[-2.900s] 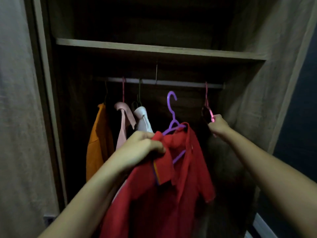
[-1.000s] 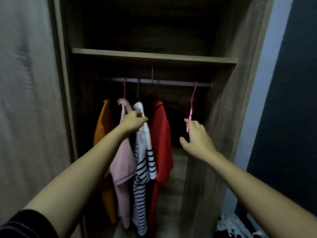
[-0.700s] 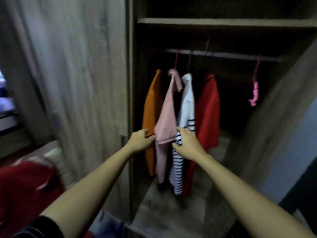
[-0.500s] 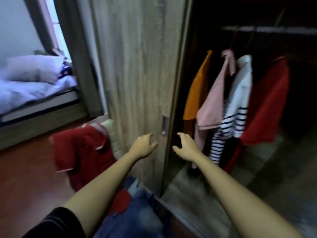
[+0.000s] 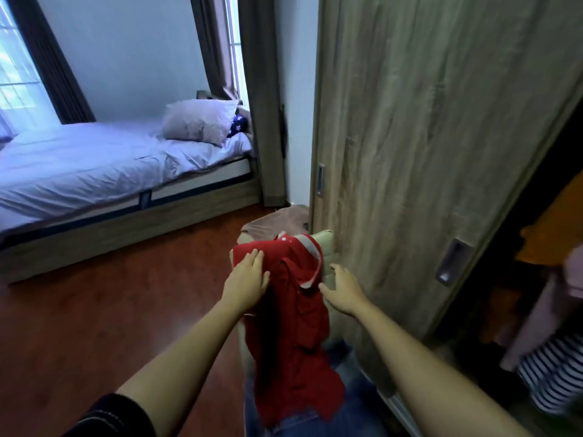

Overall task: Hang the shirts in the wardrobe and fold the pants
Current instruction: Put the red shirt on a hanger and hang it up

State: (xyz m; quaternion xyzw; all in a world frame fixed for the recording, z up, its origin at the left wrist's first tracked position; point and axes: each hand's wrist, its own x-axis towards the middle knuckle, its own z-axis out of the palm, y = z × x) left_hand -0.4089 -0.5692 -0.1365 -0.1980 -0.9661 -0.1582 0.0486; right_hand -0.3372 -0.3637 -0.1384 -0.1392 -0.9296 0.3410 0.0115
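Observation:
A red polo shirt (image 5: 293,326) with a white-edged collar lies draped over the back of a cream chair (image 5: 328,247). My left hand (image 5: 246,279) rests flat on the shirt's left shoulder, fingers spread. Just right of the collar, my right hand (image 5: 342,288) hovers with open fingers and holds nothing. Blue denim pants (image 5: 347,417) lie under the shirt on the chair seat. At the far right, the open wardrobe shows an orange shirt (image 5: 555,228), a pink shirt (image 5: 536,316) and a striped shirt (image 5: 549,376) hanging.
The wardrobe's wooden sliding door (image 5: 426,137) stands right behind the chair. A brown cloth (image 5: 277,222) lies beyond the chair. A bed (image 5: 94,165) with a pillow (image 5: 198,124) fills the left back, with red-brown floor (image 5: 110,310) in front.
The red shirt on the purple hanger now hangs on the rail. My view has swung left from the wardrobe to the chair, and both hands came down onto the second red shirt.

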